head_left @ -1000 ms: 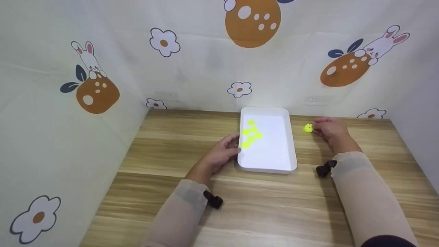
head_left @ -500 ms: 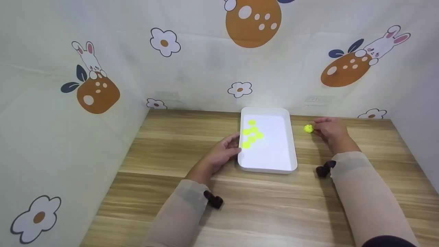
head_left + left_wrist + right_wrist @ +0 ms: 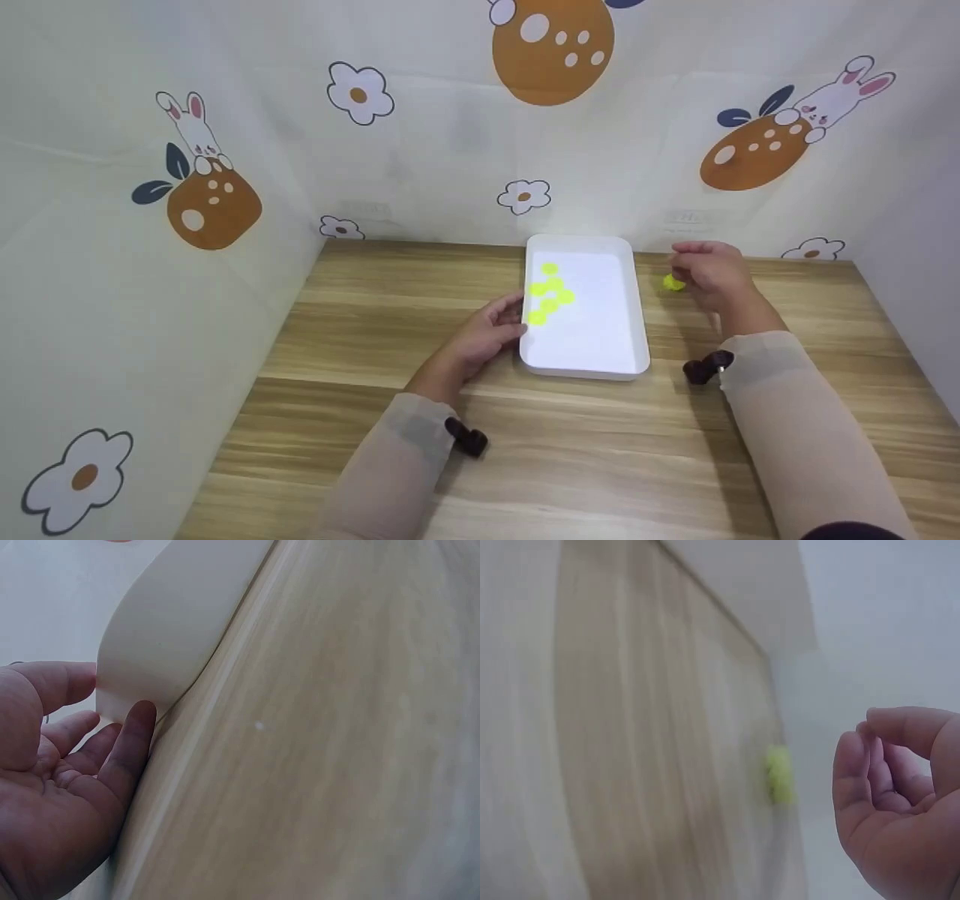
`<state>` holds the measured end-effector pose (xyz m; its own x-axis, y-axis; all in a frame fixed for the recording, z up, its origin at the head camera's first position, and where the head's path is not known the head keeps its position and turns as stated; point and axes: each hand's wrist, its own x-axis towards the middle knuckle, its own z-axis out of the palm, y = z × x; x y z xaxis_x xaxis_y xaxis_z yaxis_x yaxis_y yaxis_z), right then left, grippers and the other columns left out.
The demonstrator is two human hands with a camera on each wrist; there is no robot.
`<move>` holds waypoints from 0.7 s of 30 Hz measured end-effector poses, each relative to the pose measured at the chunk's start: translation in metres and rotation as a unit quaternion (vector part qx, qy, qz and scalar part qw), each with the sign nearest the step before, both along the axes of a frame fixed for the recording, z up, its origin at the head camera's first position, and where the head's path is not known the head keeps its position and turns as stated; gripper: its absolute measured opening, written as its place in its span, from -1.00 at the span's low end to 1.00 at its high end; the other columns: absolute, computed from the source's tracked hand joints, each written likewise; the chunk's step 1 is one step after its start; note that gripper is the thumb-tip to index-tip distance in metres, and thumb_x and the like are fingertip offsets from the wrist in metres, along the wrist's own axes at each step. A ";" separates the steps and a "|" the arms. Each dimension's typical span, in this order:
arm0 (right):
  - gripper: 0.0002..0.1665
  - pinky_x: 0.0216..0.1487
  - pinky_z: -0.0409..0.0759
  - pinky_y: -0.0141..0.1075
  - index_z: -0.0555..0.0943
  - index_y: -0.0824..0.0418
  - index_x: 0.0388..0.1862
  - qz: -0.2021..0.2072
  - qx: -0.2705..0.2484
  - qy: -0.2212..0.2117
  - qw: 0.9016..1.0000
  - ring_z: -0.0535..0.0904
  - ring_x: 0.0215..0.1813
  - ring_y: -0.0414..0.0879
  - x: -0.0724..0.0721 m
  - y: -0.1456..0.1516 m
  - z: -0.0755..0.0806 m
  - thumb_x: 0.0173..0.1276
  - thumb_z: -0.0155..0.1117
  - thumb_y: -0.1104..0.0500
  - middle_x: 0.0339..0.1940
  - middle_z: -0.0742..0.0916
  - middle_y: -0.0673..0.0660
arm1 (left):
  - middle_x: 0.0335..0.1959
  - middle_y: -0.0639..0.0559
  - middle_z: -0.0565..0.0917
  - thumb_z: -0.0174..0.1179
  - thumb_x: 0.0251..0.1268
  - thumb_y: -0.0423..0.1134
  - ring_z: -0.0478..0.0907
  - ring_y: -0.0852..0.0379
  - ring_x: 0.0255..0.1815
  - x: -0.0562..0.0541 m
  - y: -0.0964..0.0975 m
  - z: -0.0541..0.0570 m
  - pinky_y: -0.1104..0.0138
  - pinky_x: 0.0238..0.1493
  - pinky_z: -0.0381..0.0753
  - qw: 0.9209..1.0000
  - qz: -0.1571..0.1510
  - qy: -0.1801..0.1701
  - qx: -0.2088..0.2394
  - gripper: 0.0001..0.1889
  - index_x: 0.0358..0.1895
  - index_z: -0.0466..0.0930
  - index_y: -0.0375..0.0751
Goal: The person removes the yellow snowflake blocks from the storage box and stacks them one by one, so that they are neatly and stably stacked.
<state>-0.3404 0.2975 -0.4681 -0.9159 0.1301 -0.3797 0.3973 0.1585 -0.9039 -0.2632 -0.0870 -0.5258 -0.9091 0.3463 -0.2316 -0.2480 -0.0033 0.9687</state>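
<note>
A white rectangular tray (image 3: 600, 330) stands at the back of the wooden table, with several flat yellow discs (image 3: 550, 304) lying along its left side. My left hand (image 3: 484, 339) rests at the tray's left edge; in the left wrist view its fingertips (image 3: 141, 714) touch the outer wall, fingers loosely bent. To the right of the tray, a small bumpy yellow piece (image 3: 673, 283) sits on the table. My right hand (image 3: 716, 276) is raised just above it. In the right wrist view, its fingers curve loosely toward the thumb with nothing between them, and the yellow piece lies apart.
The wooden table (image 3: 600, 450) meets a patterned cloth wall (image 3: 435, 150) right behind the tray. Cloth walls also stand at left and right. A small black device (image 3: 466, 437) is strapped to each wrist.
My right hand has let go of the bumpy yellow piece and lifted up and slightly back from it. The piece stays on the table. My left hand and the tray have not moved.
</note>
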 end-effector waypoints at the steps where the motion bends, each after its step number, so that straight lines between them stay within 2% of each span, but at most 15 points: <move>1: -0.45 0.42 0.68 -0.24 0.53 0.19 0.47 0.012 0.002 0.010 1.000 0.64 0.10 -0.11 0.000 -0.004 0.003 0.57 0.34 0.13 0.17 0.65 0.05 | 0.51 -0.22 0.53 0.22 0.51 -0.45 0.52 -0.10 0.52 0.000 0.000 0.000 0.12 0.52 0.60 1.000 0.001 0.000 0.000 -0.27 0.68 0.26 -0.13; 5: -0.47 0.20 0.75 -0.37 0.55 0.21 0.44 0.050 0.008 0.039 0.998 0.70 -0.04 -0.20 0.000 -0.021 0.012 0.57 0.35 0.11 0.03 0.72 -0.04 | 0.54 -0.22 0.50 0.23 0.50 -0.45 0.51 -0.11 0.54 0.000 0.000 0.000 0.11 0.53 0.58 1.000 0.002 -0.002 0.002 -0.27 0.68 0.25 -0.13; 8: -0.48 0.11 0.77 -0.40 0.57 0.26 0.40 0.069 -0.008 0.059 0.996 0.72 -0.10 -0.21 0.001 -0.037 0.017 0.55 0.37 0.13 -0.08 0.76 -0.08 | 0.57 -0.21 0.48 0.22 0.51 -0.45 0.48 -0.11 0.56 0.000 -0.001 0.000 0.10 0.54 0.58 1.000 -0.003 0.002 0.002 -0.27 0.68 0.25 -0.13; 12: -0.53 0.10 0.79 -0.40 0.60 0.28 0.33 0.090 -0.021 0.069 0.993 0.74 -0.12 -0.19 0.003 -0.059 0.022 0.52 0.41 0.15 -0.11 0.79 -0.06 | 0.58 -0.22 0.47 0.21 0.52 -0.45 0.46 -0.12 0.57 0.001 -0.001 0.000 0.09 0.54 0.57 1.000 -0.009 0.008 0.002 -0.28 0.69 0.24 -0.15; 18: -0.60 0.11 0.79 -0.40 0.66 0.22 0.24 0.098 -0.031 0.065 0.993 0.75 -0.05 -0.15 0.001 -0.082 0.026 0.50 0.44 0.15 0.02 0.77 0.05 | 0.59 -0.17 0.47 0.23 0.50 -0.45 0.47 -0.10 0.56 0.000 0.001 0.000 0.10 0.55 0.57 1.000 0.000 -0.002 -0.005 -0.27 0.68 0.27 -0.10; 21: -0.61 0.10 0.80 -0.39 0.67 0.23 0.23 0.104 -0.039 0.069 0.991 0.75 -0.06 -0.14 -0.001 -0.091 0.026 0.50 0.44 0.17 0.01 0.77 0.06 | 0.59 -0.16 0.48 0.23 0.51 -0.45 0.48 -0.09 0.57 0.000 0.000 0.001 0.09 0.56 0.56 1.000 0.001 -0.006 -0.009 -0.28 0.68 0.28 -0.08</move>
